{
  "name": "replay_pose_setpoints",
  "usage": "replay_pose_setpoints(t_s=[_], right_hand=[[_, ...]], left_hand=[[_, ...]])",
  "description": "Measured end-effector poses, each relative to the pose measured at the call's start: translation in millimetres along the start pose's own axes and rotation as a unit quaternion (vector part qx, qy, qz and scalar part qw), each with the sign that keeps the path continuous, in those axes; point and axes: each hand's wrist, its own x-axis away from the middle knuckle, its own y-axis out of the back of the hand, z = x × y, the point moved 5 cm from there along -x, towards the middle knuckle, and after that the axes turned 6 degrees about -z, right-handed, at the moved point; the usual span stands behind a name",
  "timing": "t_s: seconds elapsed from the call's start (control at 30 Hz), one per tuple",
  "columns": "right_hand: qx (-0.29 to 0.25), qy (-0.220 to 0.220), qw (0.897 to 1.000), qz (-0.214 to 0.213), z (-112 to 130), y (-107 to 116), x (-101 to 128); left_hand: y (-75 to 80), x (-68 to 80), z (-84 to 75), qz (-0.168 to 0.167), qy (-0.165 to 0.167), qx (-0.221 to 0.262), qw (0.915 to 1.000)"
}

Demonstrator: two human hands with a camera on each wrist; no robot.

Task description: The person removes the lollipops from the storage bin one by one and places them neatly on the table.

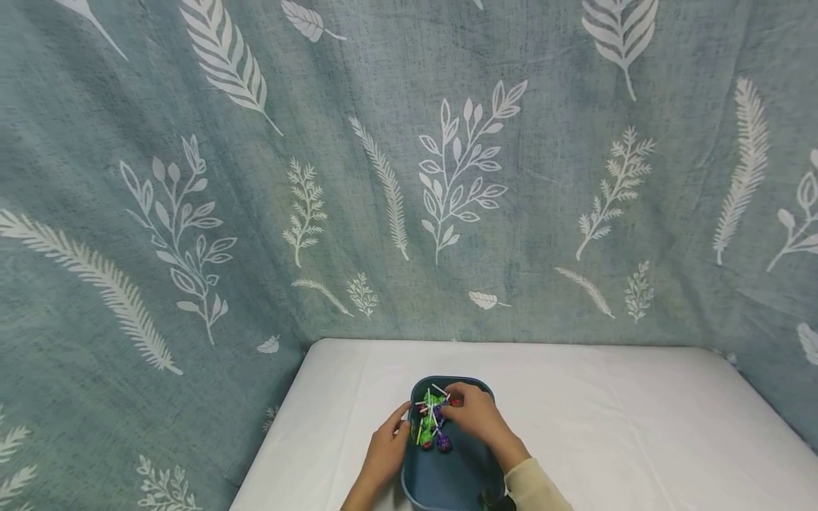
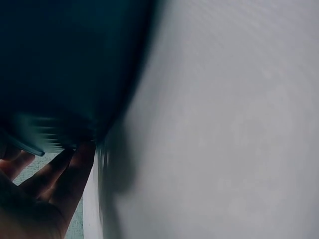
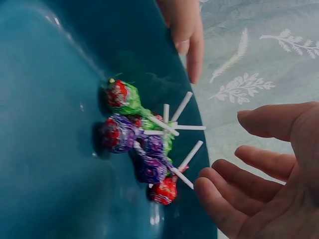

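lollipops (image 3: 142, 142): small heap of wrapped ones, green, purple and red, lying in the far end of the blue tub (image 1: 447, 482), about 12 o'clock inside it in the head view.
tub: dark blue plastic, sits on the white table (image 1: 639, 426) near its front edge, between the two hands.
right hand (image 1: 476, 415): over the far end of the tub, just at the 3 o'clock side of the heap; wrist view shows the fingers (image 3: 259, 164) spread apart and gently bent, palm empty, nothing pinched.
left hand (image 1: 386, 451): on the tub's rim at 9 o'clock, fingertips (image 3: 189, 30) laid over the edge; fingers look fairly straight, steadying rather than gripping.
key relation: heap lies just toward 9 o'clock from the right fingertips in the wrist view, a near gap, not touching; right hand is the nearer one.
long axis: white sticks (image 3: 187, 159) fan out toward the right hand, heads point away from it.
backdrop: grey-green cloth (image 1: 319, 177) with white leaf print behind the table.
left wrist view: blurred, only the tub's dark wall and table visible.
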Motion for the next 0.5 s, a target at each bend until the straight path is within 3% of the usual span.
replay_pose_setpoints(t_s=[0.5], right_hand=[[0.033,-0.006,0.997,0.064,-15.6,-22.3,-8.1]], left_hand=[[-1.3,-1.2,2.3,0.005,0.006,0.006,0.9999]])
